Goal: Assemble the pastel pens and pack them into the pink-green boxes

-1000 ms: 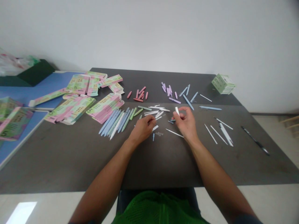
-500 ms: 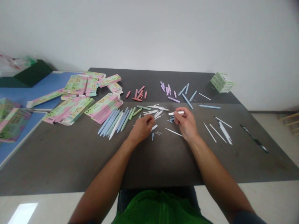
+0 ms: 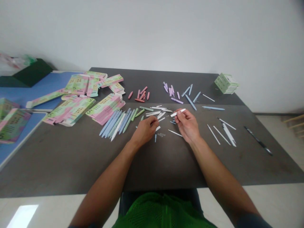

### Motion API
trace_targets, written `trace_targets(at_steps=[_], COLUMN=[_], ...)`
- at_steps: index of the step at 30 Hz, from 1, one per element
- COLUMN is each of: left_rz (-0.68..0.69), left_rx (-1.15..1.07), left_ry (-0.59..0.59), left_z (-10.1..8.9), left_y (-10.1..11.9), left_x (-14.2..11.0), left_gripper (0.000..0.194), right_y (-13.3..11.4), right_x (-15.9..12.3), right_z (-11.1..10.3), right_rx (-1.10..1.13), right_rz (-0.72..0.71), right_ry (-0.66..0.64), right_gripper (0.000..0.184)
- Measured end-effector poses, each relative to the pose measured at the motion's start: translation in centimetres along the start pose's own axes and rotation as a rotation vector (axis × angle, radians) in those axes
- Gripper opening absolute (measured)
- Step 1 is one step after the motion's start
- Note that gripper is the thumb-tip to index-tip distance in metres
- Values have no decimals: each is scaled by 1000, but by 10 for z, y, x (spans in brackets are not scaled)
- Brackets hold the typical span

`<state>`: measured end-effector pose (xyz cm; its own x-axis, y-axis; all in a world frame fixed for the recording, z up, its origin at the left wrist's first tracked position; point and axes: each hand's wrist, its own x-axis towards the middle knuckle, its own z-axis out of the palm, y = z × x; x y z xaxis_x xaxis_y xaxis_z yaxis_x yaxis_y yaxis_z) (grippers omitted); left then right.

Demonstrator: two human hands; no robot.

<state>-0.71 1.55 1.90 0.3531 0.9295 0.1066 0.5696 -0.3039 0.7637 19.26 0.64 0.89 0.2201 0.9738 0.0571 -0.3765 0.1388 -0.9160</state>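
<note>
My right hand (image 3: 187, 125) pinches a short white pen barrel (image 3: 178, 112) between thumb and fingers, holding it slanted just above the dark table (image 3: 71, 158). My left hand (image 3: 144, 129) rests curled on the table, fingertips closed among small white and blue pen parts (image 3: 158, 128); what it grips is hidden. A thin white refill (image 3: 175, 133) lies between the hands. A row of blue, white and green pens (image 3: 118, 122) lies left of my left hand.
Flat pink-and-green cartons (image 3: 78, 107) are piled at the left, partly on a blue table (image 3: 35, 91). Red caps (image 3: 141, 95), purple parts (image 3: 171, 91), blue barrels (image 3: 192, 98), white refills (image 3: 223, 131), a black pen (image 3: 257, 141) and a small box (image 3: 226, 83) lie around.
My right hand turned the white barrel from upright to slanted and drew it slightly toward my left hand. The left hand stayed almost still.
</note>
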Motion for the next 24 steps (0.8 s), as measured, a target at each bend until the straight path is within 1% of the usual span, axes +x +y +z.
trace_targets(at_steps=[4,16,24], left_rz=[3,33,22], left_rx=[-17,-31,-16], left_ry=[-12,-17,-24], left_z=[1,1,1], left_y=[1,2,4], left_x=[0,-1,-1], left_gripper=[21,22,22], right_y=[3,6,6], right_x=[-1,-3,-8], right_z=[1,2,8], right_rx=[4,-9,-91], right_rz=[-32,-49,-30], right_ry=[-11,-46,-47], right_gripper=[25,22,26])
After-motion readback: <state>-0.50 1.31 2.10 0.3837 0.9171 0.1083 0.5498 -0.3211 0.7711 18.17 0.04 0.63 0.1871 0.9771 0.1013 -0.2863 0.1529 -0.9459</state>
